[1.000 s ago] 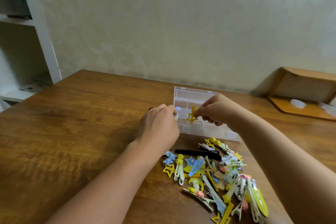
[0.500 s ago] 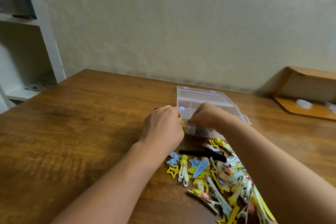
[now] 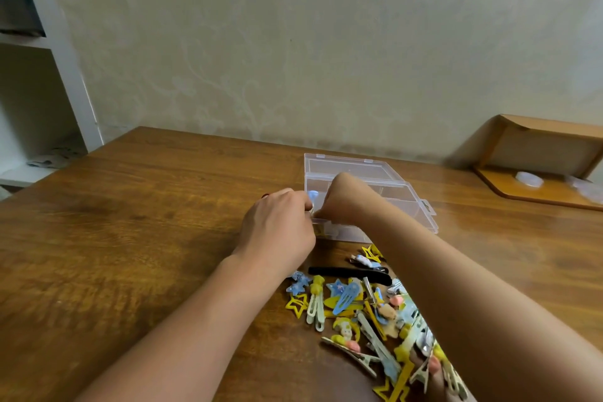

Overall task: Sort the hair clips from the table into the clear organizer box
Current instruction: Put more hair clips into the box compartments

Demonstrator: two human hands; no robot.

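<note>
At the far left stands a white shelf unit (image 3: 70, 81) against a pale patterned wall (image 3: 326, 42), and the wooden surface (image 3: 130, 238) runs from it across the whole view. The left hand (image 3: 277, 228) lies knuckles-up at the near left corner of the clear organizer box (image 3: 411, 202), its fingers curled and pinching a small pale blue clip (image 3: 312, 197) right at the box's edge. The right hand (image 3: 342, 196) comes in from the right, bent down at the wrist over the same corner, touching or almost touching the left; its fingers are hidden behind the wrist, so whether they grip anything cannot be told. A trace of yellow (image 3: 321, 230) shows through the box's near wall below the two hands; what it is cannot be made out. The box sits mid-surface with its lid open and lying flat behind it toward the wall. Just nearer than the box lies the pile of hair clips (image 3: 365, 313), partly covered by the right forearm: a blue star clip (image 3: 298, 282) and a yellow star outline (image 3: 297, 303) at its left edge, a long black clip (image 3: 346, 274) across the top, then blue, yellow and cream snap clips and metal alligator clips. At the far right a low wooden stand (image 3: 538, 160) rests against the wall, with small clear round pieces on its base.
</note>
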